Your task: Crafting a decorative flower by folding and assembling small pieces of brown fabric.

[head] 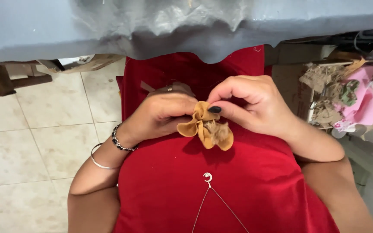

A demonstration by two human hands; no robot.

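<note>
Tan, suede-like fabric makes up the small flower (205,128) held over the lap, in front of the red velvety garment (221,185). Its soft petals curl outward in rounded loops, and a tuft of brownish fuzzy fibre sits at its lower right. The flower's long axis runs on a slant, from the pinched upper end between the fingers down toward the lower right, so the petals and tuft point down toward the wearer's chest.

The left hand (162,114), left of the flower, is curled closed, its fingers folded against the flower's upper left petals; a ring shows on one finger, and a dark beaded bracelet (119,142) and a thin silver bangle (98,162) circle the wrist. The right hand (255,103), right of the flower, pinches the flower's top, its thumb with a dark-painted nail pressed onto the fabric and the other fingers bent over it.

Below the flower, a thin chain with a crescent pendant (207,177) lies on the red cloth. Above the flower runs the edge of a grey-blue table (31,30). To the flower's right a heap of pink and straw-coloured scraps (346,95) rests on cardboard. Left of it lies pale tiled floor (31,142).
</note>
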